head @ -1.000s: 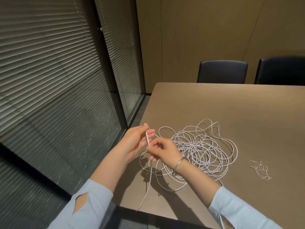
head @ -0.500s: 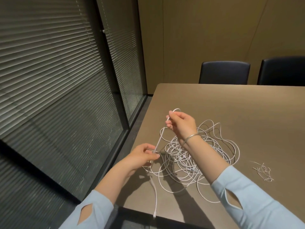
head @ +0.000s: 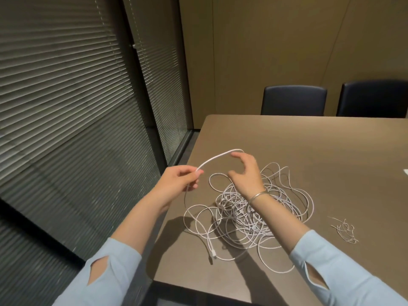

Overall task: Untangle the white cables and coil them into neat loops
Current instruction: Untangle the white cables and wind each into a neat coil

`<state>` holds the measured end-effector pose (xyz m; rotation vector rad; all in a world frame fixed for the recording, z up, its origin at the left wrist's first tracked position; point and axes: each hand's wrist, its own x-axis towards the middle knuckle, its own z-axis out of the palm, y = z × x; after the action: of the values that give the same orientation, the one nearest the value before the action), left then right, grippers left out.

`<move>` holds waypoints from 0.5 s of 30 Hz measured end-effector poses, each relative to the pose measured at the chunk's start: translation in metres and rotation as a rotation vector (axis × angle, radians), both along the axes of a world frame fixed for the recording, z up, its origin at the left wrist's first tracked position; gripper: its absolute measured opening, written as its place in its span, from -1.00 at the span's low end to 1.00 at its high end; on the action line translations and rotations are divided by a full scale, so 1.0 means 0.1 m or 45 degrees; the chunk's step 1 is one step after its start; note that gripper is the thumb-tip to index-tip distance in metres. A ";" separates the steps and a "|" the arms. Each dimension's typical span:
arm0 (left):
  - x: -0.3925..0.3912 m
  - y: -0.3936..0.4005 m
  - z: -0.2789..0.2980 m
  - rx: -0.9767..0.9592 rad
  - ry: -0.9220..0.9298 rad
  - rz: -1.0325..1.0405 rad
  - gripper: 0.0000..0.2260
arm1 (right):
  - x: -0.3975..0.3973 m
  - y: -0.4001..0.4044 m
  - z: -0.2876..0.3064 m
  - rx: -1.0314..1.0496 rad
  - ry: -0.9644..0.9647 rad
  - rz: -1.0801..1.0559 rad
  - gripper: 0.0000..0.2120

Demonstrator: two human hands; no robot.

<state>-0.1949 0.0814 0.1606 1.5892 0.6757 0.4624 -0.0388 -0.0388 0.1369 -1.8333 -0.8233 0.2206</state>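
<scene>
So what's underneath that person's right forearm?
The tangled pile of white cables lies on the table beneath the right hand and its forearm. The loops directly under the arm are covered, so how they cross cannot be seen.

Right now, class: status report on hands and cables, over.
Left hand pinching cable strand. Right hand open, fingers on it. White cable tangle uncoiled on table. No obstructions.

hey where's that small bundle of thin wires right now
In the head view it lies on the table at the right, just right of the white cables, apart from them: small bundle.
</scene>
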 end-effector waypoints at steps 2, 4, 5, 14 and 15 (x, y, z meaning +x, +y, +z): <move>0.02 0.01 0.12 -0.011 -0.019 -0.045 -0.87 | -0.11 0.02 0.03 0.011 -0.124 0.252 -0.58; 0.04 0.00 0.20 -0.010 -0.045 -0.057 -0.84 | -0.19 0.06 0.05 0.042 -0.117 0.344 -0.72; 0.04 -0.01 0.22 -0.010 -0.057 -0.045 -0.83 | -0.22 0.07 0.06 0.069 -0.107 0.319 -0.81; -0.14 -0.02 0.29 -0.048 -0.043 -0.068 -0.83 | -0.17 0.23 0.15 0.111 -0.541 0.354 -0.69; -0.15 -0.01 0.31 -0.034 -0.056 -0.053 -0.84 | -0.18 0.24 0.17 0.128 -0.543 0.369 -0.74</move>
<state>-0.2098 0.0802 0.1917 1.5606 0.6116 0.4544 -0.0570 -0.0147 0.1542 -1.6840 -1.3749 -0.0339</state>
